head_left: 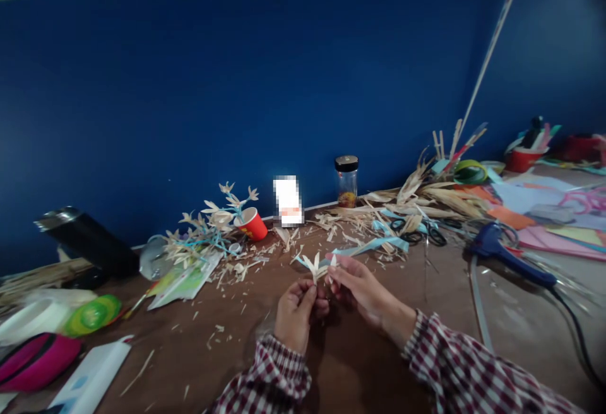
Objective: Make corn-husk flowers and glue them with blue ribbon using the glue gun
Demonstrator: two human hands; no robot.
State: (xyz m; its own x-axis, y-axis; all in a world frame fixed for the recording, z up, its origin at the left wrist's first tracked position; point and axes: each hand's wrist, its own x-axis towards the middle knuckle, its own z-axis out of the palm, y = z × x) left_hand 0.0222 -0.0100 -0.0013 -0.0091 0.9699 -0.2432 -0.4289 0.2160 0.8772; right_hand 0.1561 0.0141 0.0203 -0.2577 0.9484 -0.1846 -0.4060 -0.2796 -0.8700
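Observation:
My left hand (297,312) pinches the base of a small pale corn-husk flower (312,266), its pointed petals spreading upward. Just to its right, my right hand (364,289) has its thumb and fingers closed on a pale husk petal (333,262), close to the flower. Whether the petal touches the flower I cannot tell. Behind my hands, light blue paper strips (379,245) and husk scraps lie on the brown table (379,363). Farther left, finished husk flowers on blue stems stand in a tilted red paper cup (253,223), with more flowers (189,237) lying beside it.
A blue glue gun (511,256) with a black cord and scissors (426,232) lie at right, near dried husks (449,201) and coloured paper (553,240). A lidded jar (347,182) and bright blurred-out screen (288,201) stand at the blue partition (284,73). A black bottle (89,240) leans left.

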